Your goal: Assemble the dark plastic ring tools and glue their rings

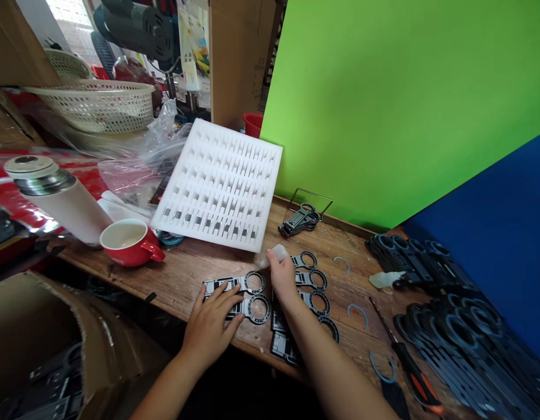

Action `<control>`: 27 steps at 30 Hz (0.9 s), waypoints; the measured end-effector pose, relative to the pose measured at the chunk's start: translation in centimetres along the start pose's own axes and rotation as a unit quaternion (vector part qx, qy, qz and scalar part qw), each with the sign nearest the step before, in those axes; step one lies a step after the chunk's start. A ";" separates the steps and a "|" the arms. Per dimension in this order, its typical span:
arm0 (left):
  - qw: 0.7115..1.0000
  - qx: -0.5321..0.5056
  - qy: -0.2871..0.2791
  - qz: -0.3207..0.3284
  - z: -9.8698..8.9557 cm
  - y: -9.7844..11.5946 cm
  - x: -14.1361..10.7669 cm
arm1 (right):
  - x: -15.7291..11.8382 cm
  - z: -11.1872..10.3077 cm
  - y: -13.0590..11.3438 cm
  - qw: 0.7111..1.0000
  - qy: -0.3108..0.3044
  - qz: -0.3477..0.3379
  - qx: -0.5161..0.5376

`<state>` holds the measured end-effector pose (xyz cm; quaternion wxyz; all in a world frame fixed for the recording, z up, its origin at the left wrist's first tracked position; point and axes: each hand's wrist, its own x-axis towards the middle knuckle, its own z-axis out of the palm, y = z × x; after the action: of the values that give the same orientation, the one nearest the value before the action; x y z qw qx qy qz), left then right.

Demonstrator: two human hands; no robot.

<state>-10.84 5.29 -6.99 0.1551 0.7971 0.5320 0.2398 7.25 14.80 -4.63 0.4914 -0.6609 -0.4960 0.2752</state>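
My left hand (211, 326) lies flat with spread fingers over two grey-and-black plastic parts with ring ends (260, 308) near the table's front edge. In my right hand (282, 280) is a small translucent squeeze bottle (279, 252), its narrow tip pointing left, just above the ring of the farther part. Under and beside my right forearm runs a column of several similar ring-ended parts (318, 302), partly hidden by the arm. A white foam tray with rows of slots (220, 184) stands tilted behind my hands; metal pieces show in its lowest row.
A red mug (128, 251) and a pale thermos (66, 201) stand left. Stacks of dark ring-ended parts (453, 326), a screwdriver (410, 367), another small bottle (386, 279) and blue arc pieces (357, 315) lie right. A cardboard box (97, 344) holds parts; a green panel (384, 105) rises behind.
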 end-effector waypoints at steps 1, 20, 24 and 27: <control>1.000 0.000 0.001 -0.001 0.0 0.0 0.0 | 0.0 -0.1 0.0 1.000 0.001 -0.001 0.000; 1.000 -0.012 0.011 -0.006 -0.1 0.2 -0.1 | -1.2 -2.6 -0.4 1.000 0.008 -0.002 -0.030; 1.000 -0.018 0.009 -0.006 0.0 0.1 -0.1 | -2.0 -2.9 -0.4 1.000 0.009 0.009 -0.016; 1.000 -0.025 0.009 -0.006 0.0 0.1 0.0 | -2.3 -3.0 -0.3 1.000 0.018 0.022 0.000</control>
<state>-10.75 5.21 -6.95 0.1721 0.7873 0.5323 0.2593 8.89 11.58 -3.48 0.4943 -0.6759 -0.4728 0.2743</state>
